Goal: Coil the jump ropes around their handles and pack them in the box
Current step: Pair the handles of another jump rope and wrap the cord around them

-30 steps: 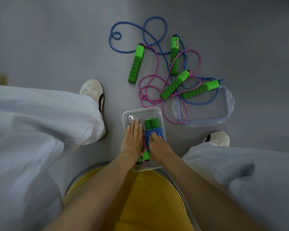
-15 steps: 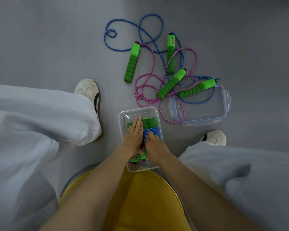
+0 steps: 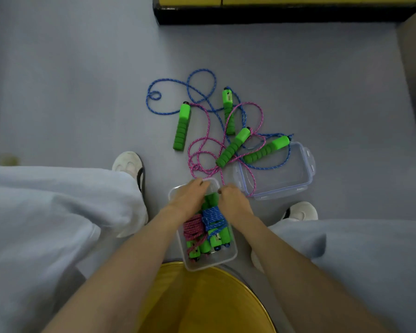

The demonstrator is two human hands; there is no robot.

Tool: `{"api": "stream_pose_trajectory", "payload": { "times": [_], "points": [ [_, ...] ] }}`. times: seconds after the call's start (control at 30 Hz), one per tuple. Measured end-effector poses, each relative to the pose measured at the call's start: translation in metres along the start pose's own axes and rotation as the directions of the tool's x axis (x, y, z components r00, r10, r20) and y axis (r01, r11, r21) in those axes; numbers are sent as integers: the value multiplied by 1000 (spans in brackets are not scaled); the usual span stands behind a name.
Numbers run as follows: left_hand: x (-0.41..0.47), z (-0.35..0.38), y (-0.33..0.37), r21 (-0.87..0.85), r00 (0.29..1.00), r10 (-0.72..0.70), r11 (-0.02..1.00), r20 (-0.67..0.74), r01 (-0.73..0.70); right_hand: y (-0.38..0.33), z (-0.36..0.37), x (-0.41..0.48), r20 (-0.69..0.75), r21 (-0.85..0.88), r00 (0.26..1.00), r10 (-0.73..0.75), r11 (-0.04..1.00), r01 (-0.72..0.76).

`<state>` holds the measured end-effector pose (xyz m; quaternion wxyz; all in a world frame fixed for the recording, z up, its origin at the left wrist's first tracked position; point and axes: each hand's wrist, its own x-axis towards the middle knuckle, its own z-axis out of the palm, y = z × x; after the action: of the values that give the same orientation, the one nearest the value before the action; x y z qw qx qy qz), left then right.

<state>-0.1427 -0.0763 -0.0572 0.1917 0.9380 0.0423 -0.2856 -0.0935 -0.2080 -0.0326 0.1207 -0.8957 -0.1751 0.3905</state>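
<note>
Looking at the biggest mess first: the loose tangle of blue braided rope [image 3: 178,84] and pink braided rope [image 3: 203,152] with four green foam-grip handles is sprawled on the grey floor [image 3: 70,80] beyond the clear plastic storage box [image 3: 228,257]. You've got a pink strand and a blue loop draped across the clear snap-lock lid [image 3: 296,174], so if you grab that lid without clearing them, I'd guess you drag the whole knot along with it. The two cords also cross each other in several spots, so pulling one handle probably tightens things up instead of freeing it.

Next, the box between your feet. It already holds two wound bundles side by side, the pink coiled rope bundle [image 3: 193,226] on your left and the blue coiled rope bundle [image 3: 213,218] touching it on your right. A pink tail hangs loose near the close end; that could unwind or get pinched under the lid later.

Now the hands. Your left hand [image 3: 190,197] is curled over the far end of the box, fingers bent down by the rim, loosely bent rather than flat. Your right hand [image 3: 232,197] is bunched, fingertips drawn together at the green handle tops. I can't tell whether either is actually pinching something or just pressing.
</note>
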Motion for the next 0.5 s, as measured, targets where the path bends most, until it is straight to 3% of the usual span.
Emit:
{"api": "stream_pose_trajectory", "payload": {
  "times": [0.2,0.33,0.5],
  "points": [
    [48,-33,17,92,999,21,996,-42,-17,28,-33,33,69,8,992,108,994,-109],
    [83,-38,33,-29,994,-104,994,-45,102,48,-47,60,80,114,983,167,978,-175],
    [122,-28,36,-117,966,-252,963,-57,244,68,-42,86,140,93,973,183,976,-197]
  ]
}}
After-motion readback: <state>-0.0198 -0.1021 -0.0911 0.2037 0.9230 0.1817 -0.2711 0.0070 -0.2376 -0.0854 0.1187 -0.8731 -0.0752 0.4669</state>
